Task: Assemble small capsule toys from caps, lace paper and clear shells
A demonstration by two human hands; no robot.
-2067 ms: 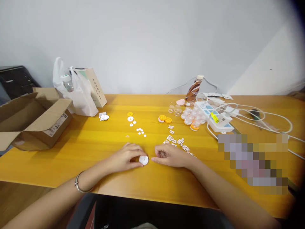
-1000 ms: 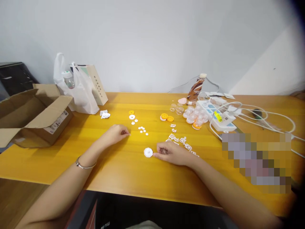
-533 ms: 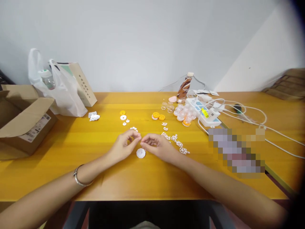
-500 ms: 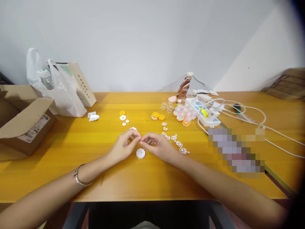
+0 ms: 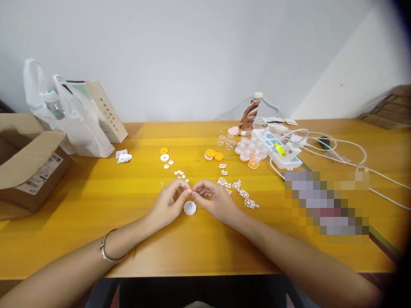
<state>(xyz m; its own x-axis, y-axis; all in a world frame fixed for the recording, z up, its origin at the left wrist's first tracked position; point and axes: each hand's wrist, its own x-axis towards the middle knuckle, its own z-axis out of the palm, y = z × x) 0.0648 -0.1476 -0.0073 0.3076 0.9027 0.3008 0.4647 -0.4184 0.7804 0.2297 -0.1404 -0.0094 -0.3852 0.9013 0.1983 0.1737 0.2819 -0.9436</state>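
My left hand and my right hand meet fingertip to fingertip over the table. Thumb and fingers are pinched together on each; whatever lies between them is too small to make out. Just below the fingertips a round white plastic disc lies on the table. Several small white round pieces are scattered behind my left hand. Beyond my right hand lie several white openwork plastic parts with wheel-like shapes. Farther back are yellow rings and a white ring.
Clear-topped round cases cluster at the right, beside a white power strip with looping cables. A brown drink bottle stands behind them. On the left are an open cardboard box, a white plastic bag and foil scraps.
Both hands stay pinched together, shifted very slightly. The small white pieces behind my left hand show more fully now. The camera view has moved a little.
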